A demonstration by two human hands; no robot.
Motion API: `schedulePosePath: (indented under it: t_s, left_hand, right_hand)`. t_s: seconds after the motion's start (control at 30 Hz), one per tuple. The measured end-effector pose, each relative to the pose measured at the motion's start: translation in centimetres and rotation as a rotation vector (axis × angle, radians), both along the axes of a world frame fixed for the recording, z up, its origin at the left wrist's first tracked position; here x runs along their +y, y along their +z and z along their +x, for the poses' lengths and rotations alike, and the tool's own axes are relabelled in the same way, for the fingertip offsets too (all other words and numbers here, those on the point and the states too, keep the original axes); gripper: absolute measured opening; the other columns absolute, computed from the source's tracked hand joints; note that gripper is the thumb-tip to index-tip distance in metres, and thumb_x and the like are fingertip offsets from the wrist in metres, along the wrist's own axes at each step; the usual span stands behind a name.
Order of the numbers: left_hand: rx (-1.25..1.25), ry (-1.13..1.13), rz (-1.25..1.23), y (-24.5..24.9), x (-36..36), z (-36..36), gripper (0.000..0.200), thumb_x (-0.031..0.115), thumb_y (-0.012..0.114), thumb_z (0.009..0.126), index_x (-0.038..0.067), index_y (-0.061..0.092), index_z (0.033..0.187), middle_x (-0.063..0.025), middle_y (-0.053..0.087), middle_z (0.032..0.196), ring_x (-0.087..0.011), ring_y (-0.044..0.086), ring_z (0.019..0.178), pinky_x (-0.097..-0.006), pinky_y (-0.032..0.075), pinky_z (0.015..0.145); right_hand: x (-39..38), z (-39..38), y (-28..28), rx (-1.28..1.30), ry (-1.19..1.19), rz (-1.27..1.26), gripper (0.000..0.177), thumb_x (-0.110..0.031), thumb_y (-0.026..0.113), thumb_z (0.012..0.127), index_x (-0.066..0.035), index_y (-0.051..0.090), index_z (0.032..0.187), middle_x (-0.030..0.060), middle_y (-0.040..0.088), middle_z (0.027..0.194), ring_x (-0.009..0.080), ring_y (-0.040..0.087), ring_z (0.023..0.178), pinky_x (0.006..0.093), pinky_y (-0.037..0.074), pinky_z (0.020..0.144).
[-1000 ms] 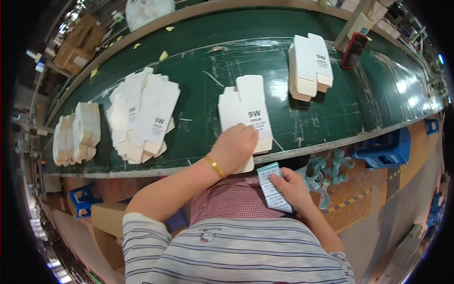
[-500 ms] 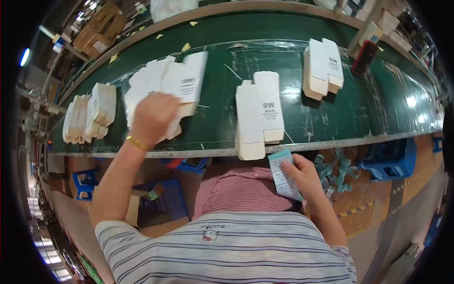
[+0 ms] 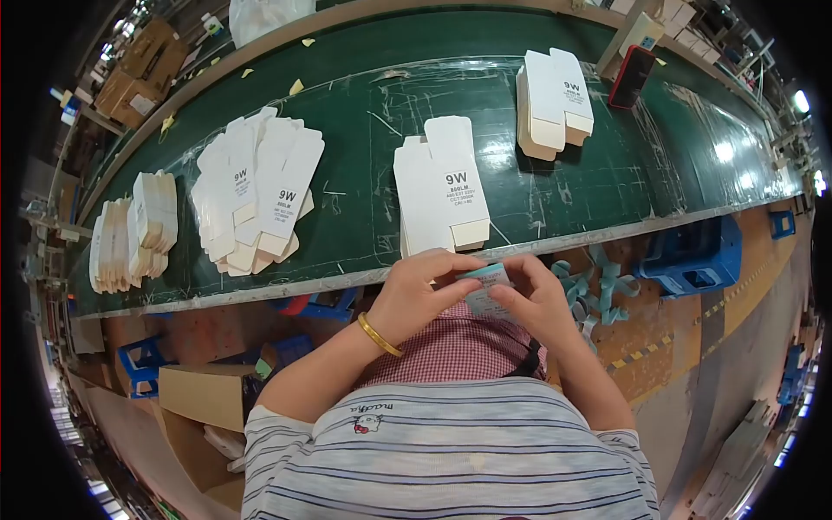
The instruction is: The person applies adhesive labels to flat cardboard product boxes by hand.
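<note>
Both hands meet at the table's front edge around a light-blue label sheet (image 3: pixel 487 277) with printed text. My left hand (image 3: pixel 426 290), with a yellow bracelet at the wrist, pinches the sheet's left side. Thumb and fingers of my right hand (image 3: pixel 542 303) grip its right side. Just beyond them lies a stack of flat white 9W cartons (image 3: pixel 442 186). Left of it, more white cartons (image 3: pixel 251 186) are fanned out in a loose pile.
The green table (image 3: pixel 347 199) also bears upright bundled cartons (image 3: pixel 134 230) at far left, another carton stack (image 3: pixel 555 100) at back right and a red-edged phone (image 3: pixel 632 76). Below are a cardboard box (image 3: pixel 204 394), blue stools (image 3: pixel 693 260) and curled blue backing strips (image 3: pixel 602 286).
My left hand has come from the fanned pile to the label sheet. A carton that stood tilted there now lies flat on the pile. The head view has shifted.
</note>
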State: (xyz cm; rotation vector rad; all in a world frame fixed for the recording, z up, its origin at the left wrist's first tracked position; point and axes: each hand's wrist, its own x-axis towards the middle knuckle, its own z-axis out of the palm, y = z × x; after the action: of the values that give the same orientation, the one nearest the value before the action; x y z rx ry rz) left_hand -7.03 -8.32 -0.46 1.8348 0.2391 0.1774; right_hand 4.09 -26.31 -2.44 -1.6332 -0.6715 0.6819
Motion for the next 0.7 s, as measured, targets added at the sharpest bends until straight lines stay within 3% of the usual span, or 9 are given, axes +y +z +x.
schedulePosePath:
  t_s: [0.07,0.17,0.37,0.57,0.67,0.7]
  left_hand:
    - [0.006,-0.002,-0.037,0.0,0.1,0.2,0.029,0.008,0.073,0.085,0.004,0.071,0.113,-0.0073,0.070,0.099,-0.0109,0.064,0.079,-0.0236,0.053,0.071]
    - [-0.004,-0.003,-0.031,0.1,0.3,0.4,0.029,0.009,0.072,0.085,0.004,0.072,0.113,-0.0075,0.071,0.098,-0.0103,0.064,0.078,-0.0231,0.052,0.070]
    - [0.004,0.061,-0.032,-0.6,0.8,0.7,0.023,0.011,0.071,0.087,0.004,0.074,0.108,-0.0068,0.071,0.092,-0.0098,0.063,0.077,-0.0227,0.050,0.068]
    - [-0.008,0.138,0.013,-1.3,1.7,1.8,0.019,0.009,0.069,0.087,0.003,0.075,0.104,-0.0074,0.072,0.089,-0.0110,0.064,0.078,-0.0233,0.049,0.068]
    - [-0.050,0.184,0.082,-2.2,2.6,2.6,0.020,0.007,0.068,0.087,0.002,0.075,0.105,-0.0095,0.073,0.091,-0.0132,0.065,0.079,-0.0245,0.051,0.070]
    - [-0.048,0.170,0.094,-2.2,2.9,2.9,0.021,0.007,0.067,0.088,0.002,0.074,0.107,-0.0098,0.073,0.092,-0.0135,0.065,0.079,-0.0250,0.051,0.070]
  right_hand:
    - [0.7,-0.6,0.2,0.230,-0.083,0.106,0.015,-0.012,0.068,0.091,0.002,0.066,0.096,0.0047,0.064,0.090,0.0097,0.056,0.081,0.0245,0.045,0.068]
    - [0.4,0.0,-0.3,0.081,0.015,0.020,0.015,-0.012,0.069,0.090,0.002,0.065,0.095,0.0028,0.064,0.085,0.0087,0.055,0.077,0.0243,0.044,0.065]
    - [1.4,0.2,-1.1,0.011,-0.023,0.013,0.015,-0.013,0.070,0.090,0.001,0.066,0.095,0.0018,0.063,0.079,0.0076,0.053,0.073,0.0243,0.044,0.065]
    - [2.8,0.1,-1.4,0.133,-0.101,-0.026,0.018,-0.017,0.067,0.093,0.001,0.064,0.094,0.0023,0.062,0.078,0.0074,0.053,0.073,0.0248,0.044,0.064]
    - [3.0,0.4,-2.0,-0.040,-0.057,-0.077,0.020,-0.019,0.062,0.096,0.001,0.064,0.094,0.0022,0.062,0.077,0.0071,0.052,0.071,0.0248,0.044,0.063]
    - [3.2,0.7,-2.0,0.025,-0.063,-0.097,0.021,-0.019,0.061,0.097,0.001,0.064,0.095,0.0019,0.062,0.077,0.0069,0.052,0.070,0.0248,0.044,0.063]
